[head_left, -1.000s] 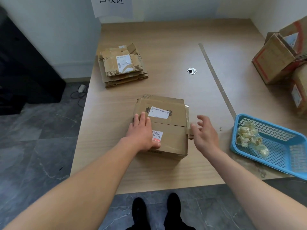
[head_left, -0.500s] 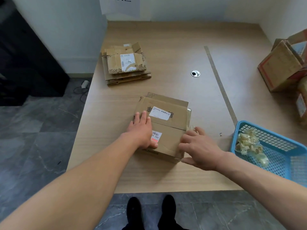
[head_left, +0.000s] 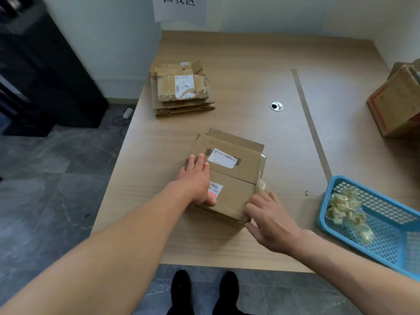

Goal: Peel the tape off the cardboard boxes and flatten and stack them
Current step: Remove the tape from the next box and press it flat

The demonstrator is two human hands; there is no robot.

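A brown cardboard box with a white label and a barcode sticker lies near the table's front edge. Clear tape runs down its right side, with a crumpled loose bit just above my right hand. My left hand lies flat on the box's left half, fingers straight, pressing it down. My right hand is at the box's near right corner, its bent fingertips pinching the tape at that edge. A stack of flattened boxes lies at the table's far left.
A blue plastic basket holding crumpled peeled tape sits at the front right. Unflattened cardboard boxes stand at the right edge. A round metal grommet and a seam strip mark the wooden table. My shoes show below the front edge.
My right hand came in from beside the box and slid down its right edge to the near right corner. The left hand stayed pressed on the box.
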